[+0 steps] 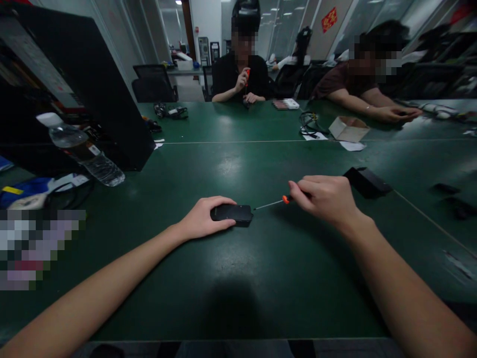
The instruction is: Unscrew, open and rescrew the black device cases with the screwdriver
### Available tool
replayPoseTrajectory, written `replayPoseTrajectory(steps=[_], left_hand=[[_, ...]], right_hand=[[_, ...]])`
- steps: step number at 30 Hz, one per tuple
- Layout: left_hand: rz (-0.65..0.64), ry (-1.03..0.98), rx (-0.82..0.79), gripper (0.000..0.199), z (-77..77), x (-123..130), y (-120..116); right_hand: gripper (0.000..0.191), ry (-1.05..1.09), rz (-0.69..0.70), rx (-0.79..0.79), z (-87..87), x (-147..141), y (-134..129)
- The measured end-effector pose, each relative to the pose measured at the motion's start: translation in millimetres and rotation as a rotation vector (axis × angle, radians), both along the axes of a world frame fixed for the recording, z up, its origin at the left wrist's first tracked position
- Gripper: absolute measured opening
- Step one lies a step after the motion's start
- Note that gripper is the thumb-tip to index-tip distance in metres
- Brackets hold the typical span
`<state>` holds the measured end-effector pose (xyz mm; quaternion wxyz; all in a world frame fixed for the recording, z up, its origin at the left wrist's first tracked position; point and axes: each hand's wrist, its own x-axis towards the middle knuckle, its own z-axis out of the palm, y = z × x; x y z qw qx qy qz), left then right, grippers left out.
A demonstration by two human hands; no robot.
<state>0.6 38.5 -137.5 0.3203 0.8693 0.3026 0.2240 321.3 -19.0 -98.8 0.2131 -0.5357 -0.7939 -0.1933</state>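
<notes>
Here's the green desk (219, 308) spread before us, and we're working well inside its near edge, about midway across. Our right hand (326, 199) looks raised, fingers closed around the handle of a screwdriver (285, 199); our left hand (201, 216) rests low, fingers and thumb clamped on a black casing (242, 214) from its far and near sides. Pinned like that, we'd judge, so it can't slide, with its right end left bare for the slanting blade! The tip's just beside that end; whether it touches, we can't tell. Around us, the black cabinet (93, 74) walls off the left, a water bottle (89, 154) at its foot. A black block (367, 182) sits beyond our right hand, an open carton (346, 129) nearer the far edge. Between tip and casing, we see nothing blocking.
</notes>
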Motion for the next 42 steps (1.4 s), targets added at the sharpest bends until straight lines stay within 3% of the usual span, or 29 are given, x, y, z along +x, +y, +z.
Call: replayPoseTrajectory(steps=[19,23,30,42], left_hand=[[-0.020,0.023,0.012,0.045,-2.3,-1,2],[-0.019,0.015,0.018,0.045,-2.6,-1,2],[-0.030,0.017,0.031,0.041,-1.8,0,2],[-0.011,0.035,0.044,0.041,-2.6,1,2]], right_hand=[[0.054,0.089,0.015,-0.085,0.5,-5,0],[0.053,0.156,0.026,-0.230,-8.0,-3,7],[0.059,0.335,-0.026,-0.504,-39.9,-7,26],[0.058,0.165,0.056,-0.527,-43.1,-28,22]])
